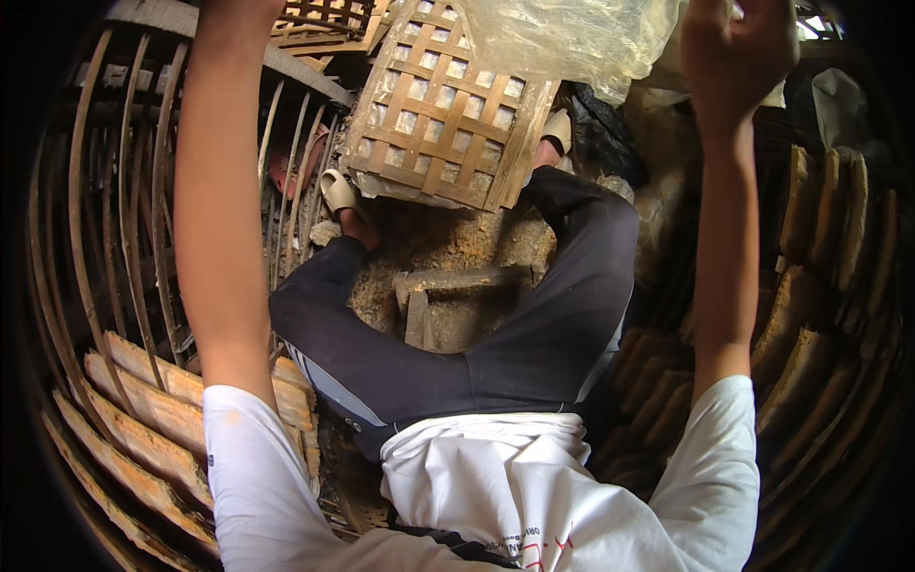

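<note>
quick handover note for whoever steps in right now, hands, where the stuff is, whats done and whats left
Right hand: raised at the top of the view, closed against the clear plastic sheet; the grip itself is hard to see.
Left hand: out of view past the top edge; only the forearm shows.
Woven bamboo lattice panel: standing tilted in front of the seated person, between the feet, with the plastic sheet draped over its upper right part.
Wooden frame: on the sawdust-strewn ground between the legs.
Done: plastic reaches the panel's top.
Left: most of the lattice is uncovered.
Bamboo slats are stacked at the lower left.
</note>
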`<state>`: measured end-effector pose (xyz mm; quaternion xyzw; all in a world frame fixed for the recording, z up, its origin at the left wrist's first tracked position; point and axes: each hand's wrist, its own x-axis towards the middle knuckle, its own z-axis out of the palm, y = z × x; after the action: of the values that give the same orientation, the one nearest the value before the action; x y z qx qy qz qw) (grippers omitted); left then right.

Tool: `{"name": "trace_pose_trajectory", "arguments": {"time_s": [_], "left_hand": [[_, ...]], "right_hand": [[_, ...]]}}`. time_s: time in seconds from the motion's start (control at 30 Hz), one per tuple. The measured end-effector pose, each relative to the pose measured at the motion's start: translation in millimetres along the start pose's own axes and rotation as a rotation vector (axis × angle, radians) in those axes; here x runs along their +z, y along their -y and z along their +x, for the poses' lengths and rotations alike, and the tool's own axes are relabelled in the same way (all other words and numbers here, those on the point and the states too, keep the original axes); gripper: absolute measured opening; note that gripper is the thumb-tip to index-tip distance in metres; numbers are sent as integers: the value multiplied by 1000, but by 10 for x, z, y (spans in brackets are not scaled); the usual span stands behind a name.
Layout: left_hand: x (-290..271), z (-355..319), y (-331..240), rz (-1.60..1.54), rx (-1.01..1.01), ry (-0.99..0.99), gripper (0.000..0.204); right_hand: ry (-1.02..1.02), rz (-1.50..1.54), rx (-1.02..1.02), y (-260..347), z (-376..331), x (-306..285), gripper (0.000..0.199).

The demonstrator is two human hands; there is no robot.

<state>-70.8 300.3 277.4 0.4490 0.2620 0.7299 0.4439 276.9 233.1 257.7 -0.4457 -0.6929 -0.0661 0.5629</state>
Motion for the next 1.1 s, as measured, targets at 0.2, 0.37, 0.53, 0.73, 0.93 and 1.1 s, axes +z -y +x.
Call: {"name": "trace_pose_trajectory", "arguments": {"time_s": [0.2,0.37,0.53,0.73,0.93,1.1], "left_hand": [[-654,-1224,266,372,37,207,14],[-1250,-2295,575,810,-156,225,11],[-1865,-2963,1227,1033,-535,54,10],[-2160,-3357,1480,838,-835,4,11],[-2062,-3183,1503,593,-1053,-350,32],[-2172,-3226,1783,1103,-621,-191,39]], "right_hand": [[176,233,-34,-36,-1293,90,18],[648,268,41,36,-2380,485,22],[1087,301,89,-195,-2994,766,47],[1377,272,606,-218,-3065,843,72],[921,-138,906,-756,-2969,1086,65],[1184,-389,449,-691,-2914,1381,73]]}}
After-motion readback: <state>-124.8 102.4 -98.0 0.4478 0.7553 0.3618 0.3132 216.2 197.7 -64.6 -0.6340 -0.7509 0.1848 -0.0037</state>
